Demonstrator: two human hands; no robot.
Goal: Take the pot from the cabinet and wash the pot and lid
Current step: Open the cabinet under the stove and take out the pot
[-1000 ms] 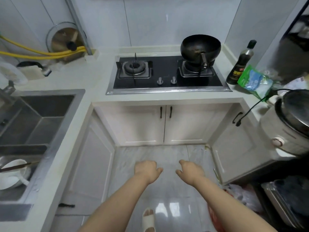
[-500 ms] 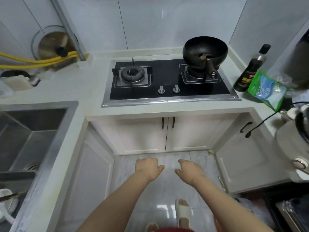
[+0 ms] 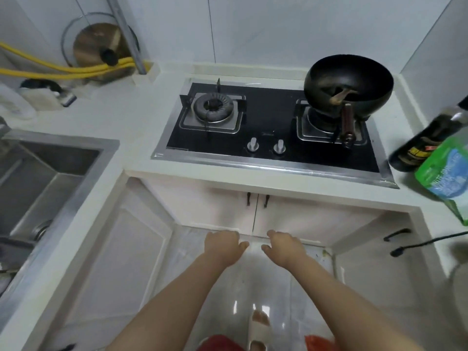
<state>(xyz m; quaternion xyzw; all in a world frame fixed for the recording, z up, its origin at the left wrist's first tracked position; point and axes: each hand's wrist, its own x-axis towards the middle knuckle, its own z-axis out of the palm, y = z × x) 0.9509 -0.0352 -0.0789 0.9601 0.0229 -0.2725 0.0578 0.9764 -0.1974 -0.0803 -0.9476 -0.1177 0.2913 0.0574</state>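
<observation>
Both the left hand [image 3: 222,245] and the right hand [image 3: 285,245] hang loosely curled, holding nothing, before the closed cabinet doors [image 3: 255,214] under the hob [image 3: 268,130]. A black wok [image 3: 348,84] sits on the right burner; a glass lid [image 3: 97,45] leans against the wall behind the worktop [image 3: 121,110].

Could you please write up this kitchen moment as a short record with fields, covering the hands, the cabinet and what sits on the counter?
left hand: loosely curled, holding nothing, low in front of the cabinet
right hand: loosely curled, holding nothing, beside the left
cabinet doors: both closed, under the stove
stove: black wok on the right burner, left burner bare
sink: on the left
lid: leaning on the back wall
pot: not in view
</observation>
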